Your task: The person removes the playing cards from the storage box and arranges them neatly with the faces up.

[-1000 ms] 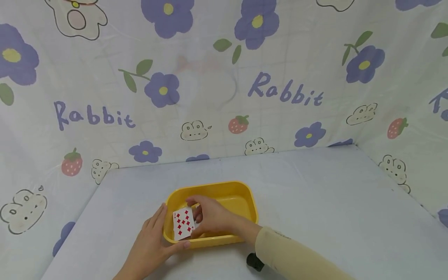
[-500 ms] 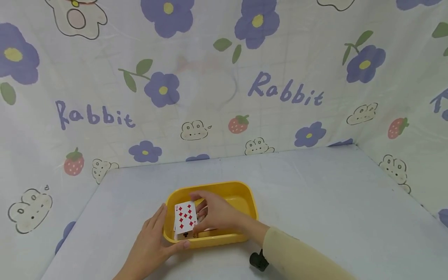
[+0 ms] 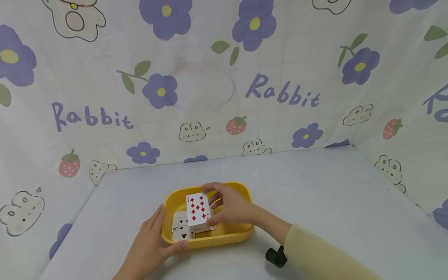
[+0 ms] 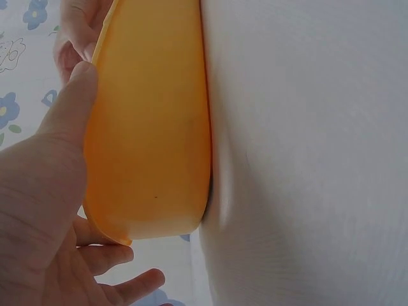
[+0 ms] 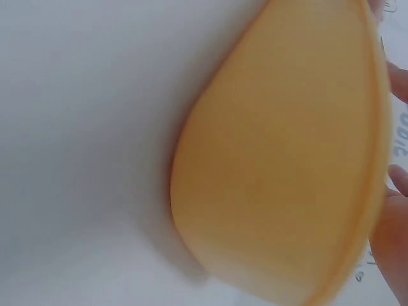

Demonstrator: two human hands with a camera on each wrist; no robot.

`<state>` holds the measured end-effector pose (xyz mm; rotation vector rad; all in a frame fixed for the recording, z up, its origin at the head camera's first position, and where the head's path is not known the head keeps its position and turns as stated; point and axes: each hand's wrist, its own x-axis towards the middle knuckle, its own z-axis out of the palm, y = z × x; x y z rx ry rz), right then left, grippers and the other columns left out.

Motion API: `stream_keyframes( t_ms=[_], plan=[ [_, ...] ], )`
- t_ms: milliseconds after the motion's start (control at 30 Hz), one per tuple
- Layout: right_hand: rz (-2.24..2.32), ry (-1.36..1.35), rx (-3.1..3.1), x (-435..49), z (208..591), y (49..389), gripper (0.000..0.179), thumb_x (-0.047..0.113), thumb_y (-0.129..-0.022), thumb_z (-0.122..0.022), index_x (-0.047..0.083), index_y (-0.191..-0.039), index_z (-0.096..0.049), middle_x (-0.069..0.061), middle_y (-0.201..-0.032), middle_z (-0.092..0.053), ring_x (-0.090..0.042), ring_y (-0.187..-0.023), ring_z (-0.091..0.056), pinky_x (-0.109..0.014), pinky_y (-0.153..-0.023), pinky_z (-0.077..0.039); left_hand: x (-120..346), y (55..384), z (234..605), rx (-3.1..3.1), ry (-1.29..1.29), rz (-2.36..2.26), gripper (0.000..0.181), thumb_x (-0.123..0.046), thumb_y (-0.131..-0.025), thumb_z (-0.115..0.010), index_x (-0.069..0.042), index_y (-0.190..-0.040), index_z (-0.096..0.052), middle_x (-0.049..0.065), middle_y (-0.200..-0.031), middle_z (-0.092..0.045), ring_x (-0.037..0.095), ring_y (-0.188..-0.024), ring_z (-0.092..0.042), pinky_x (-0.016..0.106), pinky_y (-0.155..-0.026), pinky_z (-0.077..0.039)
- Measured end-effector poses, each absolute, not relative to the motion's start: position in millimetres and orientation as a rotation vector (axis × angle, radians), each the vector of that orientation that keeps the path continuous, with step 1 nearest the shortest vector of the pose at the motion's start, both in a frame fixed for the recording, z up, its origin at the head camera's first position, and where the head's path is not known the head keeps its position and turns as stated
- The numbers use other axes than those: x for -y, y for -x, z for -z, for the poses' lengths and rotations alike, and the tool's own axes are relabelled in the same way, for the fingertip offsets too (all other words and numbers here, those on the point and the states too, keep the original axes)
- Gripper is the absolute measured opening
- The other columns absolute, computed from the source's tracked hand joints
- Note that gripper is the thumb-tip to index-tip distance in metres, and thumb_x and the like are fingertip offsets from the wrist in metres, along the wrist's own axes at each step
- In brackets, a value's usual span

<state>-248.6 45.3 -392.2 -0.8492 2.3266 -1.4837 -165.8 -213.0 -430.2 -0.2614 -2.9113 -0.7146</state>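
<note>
A yellow plastic tray [image 3: 224,242] stands on the white table, its long side towards me. Around its left front corner lies my left hand [image 3: 148,237], thumb at the front rim and fingers along the left end. Above the tray's inside, my right hand [image 3: 232,206] pinches a playing card [image 3: 197,209] by its right side, red diamonds face up. Whether more cards lie under it, I cannot tell. Several playing cards [image 3: 182,235], including clubs, lie loosely in the tray's left part. Both wrist views show the outer tray wall [image 4: 150,127], which hides the cards.
A white cloth [image 3: 206,101] with flowers, rabbits and strawberries hangs behind the table [image 3: 315,186]. Beneath my right forearm, a small black object [image 3: 275,256] shows beside the sleeve [image 3: 322,252].
My right hand has lifted the diamond card and moved it rightward, uncovering club cards in the tray. The left hand has stayed at the tray's corner.
</note>
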Motion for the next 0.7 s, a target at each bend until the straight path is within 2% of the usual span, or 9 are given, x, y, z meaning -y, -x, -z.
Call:
stream_keyframes(
  t_ms=[267,567,700],
  plan=[
    [1.492,0.923,-2.388,-73,381,246,0.083,0.006,-0.069,-0.09,0.01,-0.141,-0.049,0.001,-0.131,-0.054,-0.015,-0.1,-0.06,-0.026,-0.089,-0.052,213,166,432,2.889,0.282,0.706,0.124,-0.08,-0.069,-0.065,0.0,-0.154,-0.024,0.018,-0.158,-0.025,0.04,-0.134,-0.035,0.058,-0.105,-0.035],
    [1.527,0.965,-2.398,-111,366,244,0.084,0.008,-0.068,-0.092,0.012,-0.141,-0.049,-0.002,-0.134,-0.054,-0.019,-0.101,-0.06,-0.033,-0.091,-0.052,213,164,432,2.866,0.296,0.708,0.123,-0.078,-0.069,-0.067,0.0,-0.154,-0.024,0.016,-0.159,-0.024,0.04,-0.134,-0.035,0.058,-0.105,-0.036],
    [1.52,0.966,-2.41,-127,363,244,0.086,0.008,-0.068,-0.092,0.013,-0.141,-0.048,-0.001,-0.135,-0.053,-0.018,-0.102,-0.06,-0.031,-0.09,-0.053,213,165,433,2.878,0.289,0.707,0.124,-0.08,-0.069,-0.065,-0.001,-0.155,-0.023,0.016,-0.159,-0.023,0.04,-0.135,-0.035,0.058,-0.105,-0.035]
  ],
)
